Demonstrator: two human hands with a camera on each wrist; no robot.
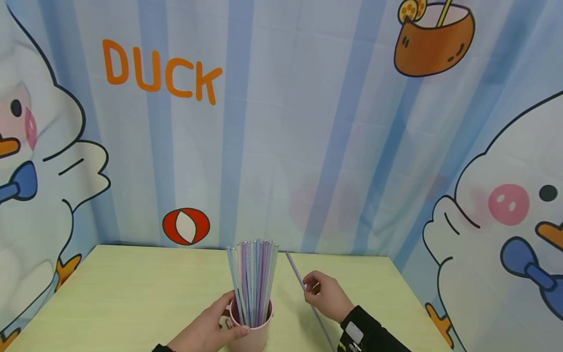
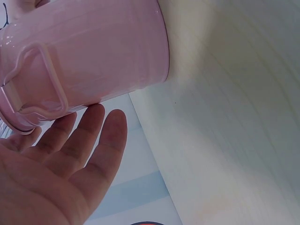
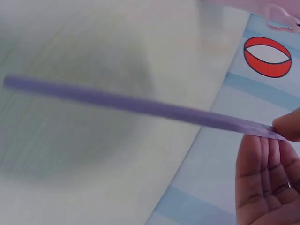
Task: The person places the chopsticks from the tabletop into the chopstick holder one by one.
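A pink cup (image 1: 250,341) with a wire-like handle (image 2: 57,82) stands on the table, packed with upright pastel straws (image 1: 254,283). My left hand (image 1: 212,323) holds the cup, its thumb at the near rim and its fingers along the far side. To the right of the cup, my right hand (image 1: 327,296) pinches a single purple straw (image 3: 140,105) between thumb and fingertips. That straw slants across the hand above the table, its lower end pointing toward me in the head view.
A pale yellow wooden table (image 1: 145,288) lies under both hands. Behind it hangs a blue-striped curtain (image 1: 281,146) with printed ducks, a drink and orange lettering. The table's far edge meets the curtain.
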